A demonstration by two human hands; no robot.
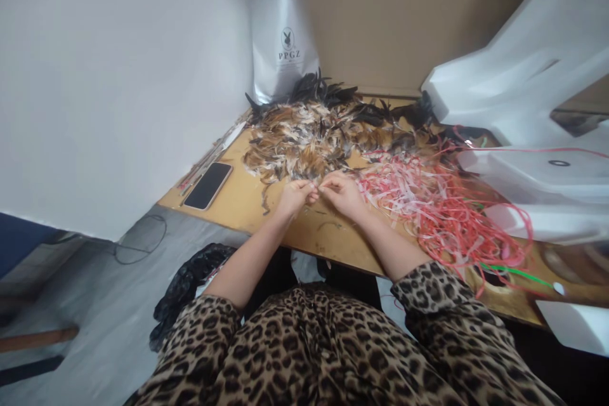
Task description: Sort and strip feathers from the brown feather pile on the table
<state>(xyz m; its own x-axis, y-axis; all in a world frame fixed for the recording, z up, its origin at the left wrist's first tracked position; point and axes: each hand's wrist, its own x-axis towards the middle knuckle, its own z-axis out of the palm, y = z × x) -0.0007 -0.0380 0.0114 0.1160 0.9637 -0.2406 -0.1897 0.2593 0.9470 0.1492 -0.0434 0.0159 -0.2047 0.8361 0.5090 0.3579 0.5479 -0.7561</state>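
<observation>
Over the front part of the wooden table, my left hand (297, 195) is closed in a pinch, its fingertips close to those of my right hand (343, 194). My right hand pinches as well, thumb against fingers. Whatever lies between the fingertips is too small to make out. Just beyond both hands spreads a pile of brown, cream and black feathers (297, 139). Right of my right hand lies a tangled heap of red and pale pink ribbon strips (438, 209).
A phone (208, 186) lies at the table's (309, 235) left edge, near thin sticks along the wall. A silver-white bag (280, 44) stands behind the feathers. White machine parts (523, 76) crowd the right side. A black plastic bag (190, 285) is below, left.
</observation>
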